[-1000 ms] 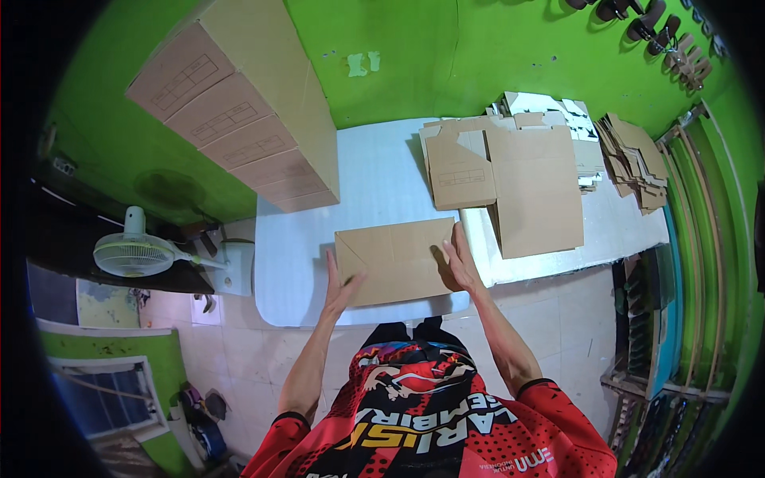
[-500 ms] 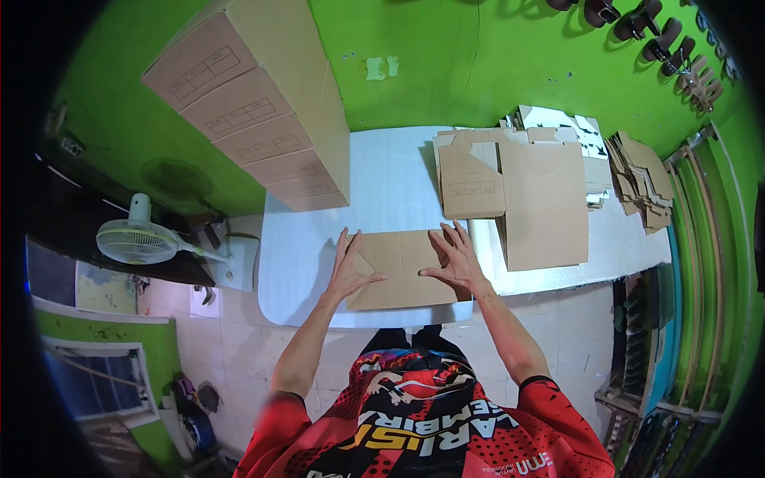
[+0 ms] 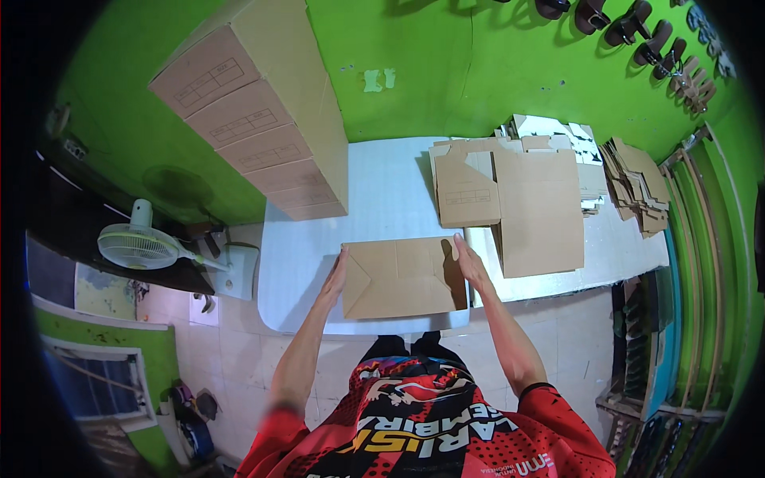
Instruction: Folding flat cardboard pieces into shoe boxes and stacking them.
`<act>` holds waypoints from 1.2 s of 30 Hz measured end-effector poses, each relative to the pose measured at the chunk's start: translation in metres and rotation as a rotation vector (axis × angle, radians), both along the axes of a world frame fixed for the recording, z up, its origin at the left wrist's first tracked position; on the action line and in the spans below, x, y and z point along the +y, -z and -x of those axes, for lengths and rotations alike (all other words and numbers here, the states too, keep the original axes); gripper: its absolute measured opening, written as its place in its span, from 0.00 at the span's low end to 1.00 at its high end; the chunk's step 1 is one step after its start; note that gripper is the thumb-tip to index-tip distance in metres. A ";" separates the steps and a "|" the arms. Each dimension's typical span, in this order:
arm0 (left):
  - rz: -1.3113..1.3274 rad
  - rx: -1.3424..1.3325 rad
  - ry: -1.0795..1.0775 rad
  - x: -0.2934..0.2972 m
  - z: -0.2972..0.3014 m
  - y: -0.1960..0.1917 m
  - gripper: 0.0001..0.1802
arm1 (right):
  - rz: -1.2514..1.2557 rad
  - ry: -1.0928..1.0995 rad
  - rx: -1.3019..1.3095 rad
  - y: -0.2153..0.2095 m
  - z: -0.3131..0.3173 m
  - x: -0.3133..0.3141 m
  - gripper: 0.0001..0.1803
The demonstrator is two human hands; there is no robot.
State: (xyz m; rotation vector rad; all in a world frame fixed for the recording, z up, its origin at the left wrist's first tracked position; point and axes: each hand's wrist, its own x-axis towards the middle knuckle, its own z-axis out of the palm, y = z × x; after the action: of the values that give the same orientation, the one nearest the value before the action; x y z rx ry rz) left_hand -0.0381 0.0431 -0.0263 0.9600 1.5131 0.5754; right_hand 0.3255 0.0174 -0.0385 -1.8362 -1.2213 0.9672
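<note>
A brown cardboard box (image 3: 398, 279) sits near the front edge of the white table, its fold lines and creased flaps facing up. The right end of its inside lies in shadow. My left hand (image 3: 336, 277) is against the box's left end, with the fingers straight and close together. Against the right end, my right hand (image 3: 470, 267) has its fingertips at the far right corner. The box is held between the two hands. The palms and the outer faces of the ends are hidden.
A tall stack of cardboard boxes (image 3: 271, 119) stands on the table (image 3: 382, 183) at the back left. Flattened cardboard sheets (image 3: 542, 207) are piled to the right, with more cardboard pieces (image 3: 637, 183) beyond. A fan (image 3: 139, 239) is at left. Sandals (image 3: 629, 24) hang on the green wall.
My hands have left the inside of the box, where the fingers were spread over its flaps, and moved outward to its two ends. The view has shifted slightly.
</note>
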 end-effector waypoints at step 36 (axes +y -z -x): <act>-0.304 -0.194 -0.168 -0.191 0.046 0.044 0.36 | -0.143 -0.283 -0.116 -0.005 -0.031 -0.169 0.35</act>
State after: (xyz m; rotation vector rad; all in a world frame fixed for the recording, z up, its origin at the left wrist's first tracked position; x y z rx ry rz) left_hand -0.0842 -0.1482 -0.0706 0.9796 1.3622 1.0126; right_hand 0.3566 -0.1514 -0.0338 -1.6555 -1.6110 0.9058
